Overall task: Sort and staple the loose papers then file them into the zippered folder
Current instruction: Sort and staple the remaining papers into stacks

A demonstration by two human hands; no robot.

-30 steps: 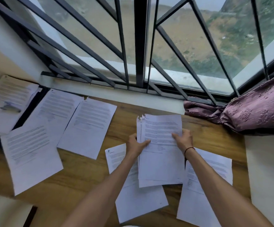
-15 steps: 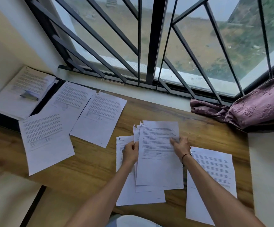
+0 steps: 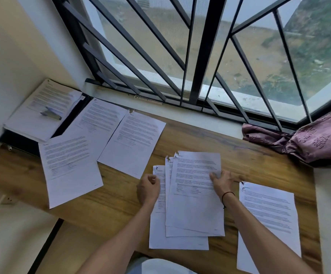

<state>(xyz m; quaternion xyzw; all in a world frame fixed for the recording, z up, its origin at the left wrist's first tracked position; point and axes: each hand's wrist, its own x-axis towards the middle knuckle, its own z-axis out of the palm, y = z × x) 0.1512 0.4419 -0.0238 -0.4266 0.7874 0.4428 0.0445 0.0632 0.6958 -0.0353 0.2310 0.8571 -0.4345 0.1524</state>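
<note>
Compared with half a second earlier: sheaf of papers (image 3: 195,192) lowered flat onto the desk (image 3: 259,165); left hand (image 3: 148,189) drawn off its left edge.

Right hand (image 3: 223,181): fingers spread and nearly straight, pressing the top sheet of the sheaf at its 3 o'clock edge; black band round the wrist. Left hand: fingers loosely curled, lying over the left margin of the bottom sheet, apparently holding nothing.

Counts: three overlapping sheets in the sheaf at centre; one single sheet (image 3: 267,224) at 3 o'clock of it; three sheets (image 3: 101,139) fanned at 10 o'clock; one further stack (image 3: 44,111) at far 10 o'clock, lying on a dark folder (image 3: 18,141) with one stapler (image 3: 51,114) on top. Torn upper-left corners visible on several sheets. One purple curtain (image 3: 309,143) bunched at 2 o'clock beneath the barred window (image 3: 200,56).
</note>
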